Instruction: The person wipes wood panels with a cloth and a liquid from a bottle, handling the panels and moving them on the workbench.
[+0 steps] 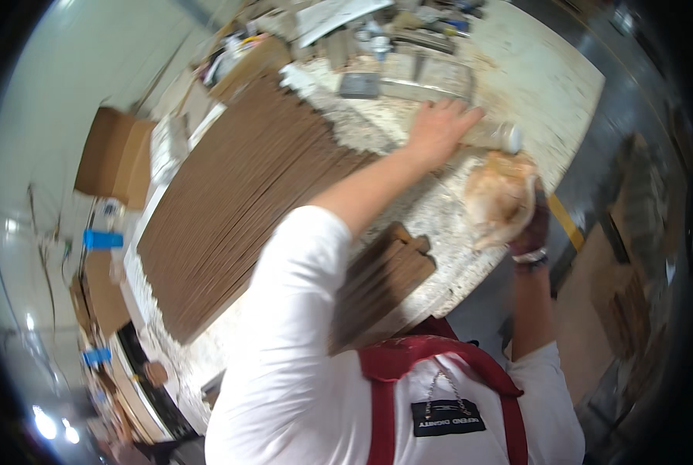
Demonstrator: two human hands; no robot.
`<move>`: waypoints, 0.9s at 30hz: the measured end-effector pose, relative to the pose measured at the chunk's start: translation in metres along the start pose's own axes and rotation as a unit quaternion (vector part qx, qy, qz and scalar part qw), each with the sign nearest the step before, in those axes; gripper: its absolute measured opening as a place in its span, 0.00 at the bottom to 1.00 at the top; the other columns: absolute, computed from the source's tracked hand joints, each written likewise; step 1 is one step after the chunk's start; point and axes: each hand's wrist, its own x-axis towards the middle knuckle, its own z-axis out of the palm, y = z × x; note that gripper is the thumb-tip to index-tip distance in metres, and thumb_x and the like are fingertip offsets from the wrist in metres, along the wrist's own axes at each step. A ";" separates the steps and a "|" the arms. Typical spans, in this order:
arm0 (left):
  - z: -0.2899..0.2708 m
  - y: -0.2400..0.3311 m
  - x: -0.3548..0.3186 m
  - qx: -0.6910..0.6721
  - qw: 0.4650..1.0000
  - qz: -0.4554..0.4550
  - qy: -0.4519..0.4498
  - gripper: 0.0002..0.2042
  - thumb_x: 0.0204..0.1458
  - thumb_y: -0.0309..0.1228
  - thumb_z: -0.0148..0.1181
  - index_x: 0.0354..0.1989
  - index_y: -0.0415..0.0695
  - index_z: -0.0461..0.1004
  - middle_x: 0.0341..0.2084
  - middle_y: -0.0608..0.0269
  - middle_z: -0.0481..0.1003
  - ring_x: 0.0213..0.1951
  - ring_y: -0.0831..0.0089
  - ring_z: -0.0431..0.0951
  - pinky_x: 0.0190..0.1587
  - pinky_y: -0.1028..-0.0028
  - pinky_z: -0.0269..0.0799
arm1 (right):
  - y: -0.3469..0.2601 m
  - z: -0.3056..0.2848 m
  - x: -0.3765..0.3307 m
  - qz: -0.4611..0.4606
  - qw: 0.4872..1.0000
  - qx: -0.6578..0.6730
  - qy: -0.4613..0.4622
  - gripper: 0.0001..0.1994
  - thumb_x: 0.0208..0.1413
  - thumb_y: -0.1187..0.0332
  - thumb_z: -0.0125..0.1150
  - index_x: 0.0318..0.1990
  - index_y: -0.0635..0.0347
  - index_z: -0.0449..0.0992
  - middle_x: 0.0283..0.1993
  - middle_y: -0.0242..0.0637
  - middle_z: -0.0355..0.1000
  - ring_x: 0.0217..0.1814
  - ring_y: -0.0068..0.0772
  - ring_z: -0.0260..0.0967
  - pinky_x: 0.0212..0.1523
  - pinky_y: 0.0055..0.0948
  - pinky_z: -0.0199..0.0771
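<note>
My left hand (442,130) is bare and reaches across the table, its fingers bent over the near-left end of a clear plastic bottle (487,136). The bottle lies sideways with its white cap pointing right. Just below the cap, my right hand (534,225), in a dark glove, is closed around a crumpled cream rag (498,194) with orange-brown stains. The rag hides most of the right fingers. Left of my left arm lies a wide row of long brown strips (238,201), side by side. Shorter brown pieces (389,271) lie near my body.
The light worktable (552,70) is stained and curves at the right. At the far side sit a grey block (360,85), a metal box-shaped thing (428,76) and assorted clutter. An open cardboard box (118,159) stands at the left. Flat brown boards (594,294) are beyond the table's right edge.
</note>
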 end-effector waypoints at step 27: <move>-0.158 -0.113 -0.382 0.163 0.877 -0.440 -0.102 0.25 0.64 0.50 0.39 0.68 0.56 0.57 0.70 0.61 0.50 0.70 0.55 0.49 0.67 0.47 0.44 | 0.257 0.206 0.110 -0.217 0.315 -0.863 -0.330 0.12 0.59 0.70 0.52 0.47 0.47 0.78 0.46 0.34 0.76 0.46 0.34 0.75 0.48 0.31 0.77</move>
